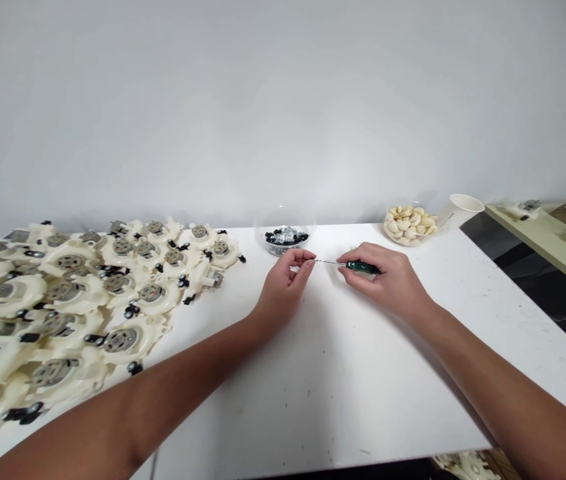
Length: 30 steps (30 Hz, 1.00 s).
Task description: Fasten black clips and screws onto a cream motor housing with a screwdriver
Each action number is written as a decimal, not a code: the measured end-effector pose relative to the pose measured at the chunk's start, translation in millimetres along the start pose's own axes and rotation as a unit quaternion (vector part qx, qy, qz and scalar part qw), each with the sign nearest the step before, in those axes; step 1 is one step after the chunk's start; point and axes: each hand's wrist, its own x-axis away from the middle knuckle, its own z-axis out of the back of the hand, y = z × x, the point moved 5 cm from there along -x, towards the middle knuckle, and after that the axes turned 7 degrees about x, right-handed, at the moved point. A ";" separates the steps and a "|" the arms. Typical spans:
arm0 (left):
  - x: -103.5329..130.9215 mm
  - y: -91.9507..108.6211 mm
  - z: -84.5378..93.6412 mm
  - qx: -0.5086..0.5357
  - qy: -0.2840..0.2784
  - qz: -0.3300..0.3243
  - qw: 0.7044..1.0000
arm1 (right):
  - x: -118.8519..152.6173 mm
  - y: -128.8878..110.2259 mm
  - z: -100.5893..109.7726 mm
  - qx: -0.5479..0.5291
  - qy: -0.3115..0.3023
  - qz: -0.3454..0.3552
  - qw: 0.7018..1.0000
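Observation:
My right hand (383, 277) is closed around the dark green handle of a thin metal-shafted tool (361, 267), which points left. At the tool's tip, the thumb and fingers of my left hand (287, 280) are pinched together; whatever they hold there is too small to name. Just behind my left hand stands a clear round bowl (285, 248) with small black and clear parts. Both hands are above the white table (283, 400).
Many cream plastic housings with metal motors (123, 340) cover the table's left side. At the back right are a clear bowl of cream pieces (410, 225) and a white cup (460, 212). Another surface (553, 243) with similar parts lies beyond the right edge.

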 end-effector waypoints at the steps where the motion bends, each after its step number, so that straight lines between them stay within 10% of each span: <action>1: 0.0 0.0 -0.1 -0.001 -0.001 0.002 1.000 | -0.1 -0.1 0.0 -0.001 0.001 0.001 1.000; 30: -0.1 -1.4 -1.0 0.001 0.000 -0.009 1.000 | 1.3 5.4 -1.4 0.012 -0.020 -0.032 0.999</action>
